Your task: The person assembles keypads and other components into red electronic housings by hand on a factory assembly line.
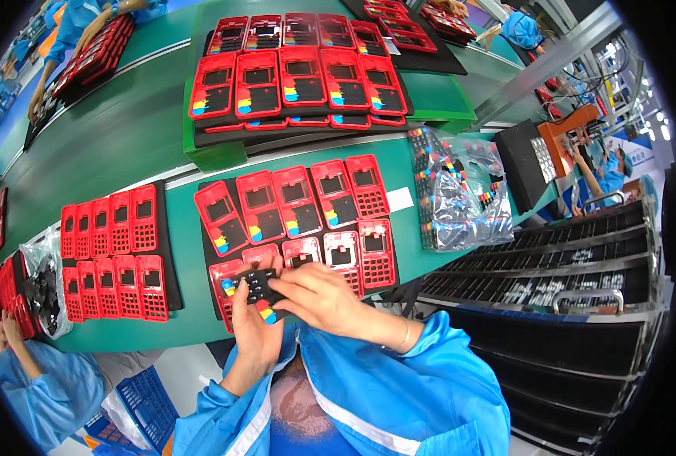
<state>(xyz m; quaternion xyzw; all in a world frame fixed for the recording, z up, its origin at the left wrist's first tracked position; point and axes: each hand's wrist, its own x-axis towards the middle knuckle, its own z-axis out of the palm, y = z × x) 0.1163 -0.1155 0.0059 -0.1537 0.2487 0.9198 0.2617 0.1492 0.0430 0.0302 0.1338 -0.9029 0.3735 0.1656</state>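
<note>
Close in front of me, a black rubber keypad (259, 286) with blue, yellow and red keys is held between both hands. My left hand (257, 338) cups it from below, palm up, with another coloured corner showing at the palm. My right hand (324, 298) pinches its right edge with thumb and fingers. Beneath and beyond the hands, red phone-like housings (342, 254) lie in two rows on a black board (393, 287). Several in the far row hold black keypads with coloured keys; the far-right housing (366, 188) shows open key holes. My hands partly cover the near-left housings.
A clear plastic bag of keypads (460, 194) sits right of the board, near a white paper (400, 199). Left lies another board of red housings (114, 254). Ahead, a green raised stand (216, 157) bears stacked boards. Black slotted racks (536, 304) stand right. Co-workers' hands (7, 332) work at left.
</note>
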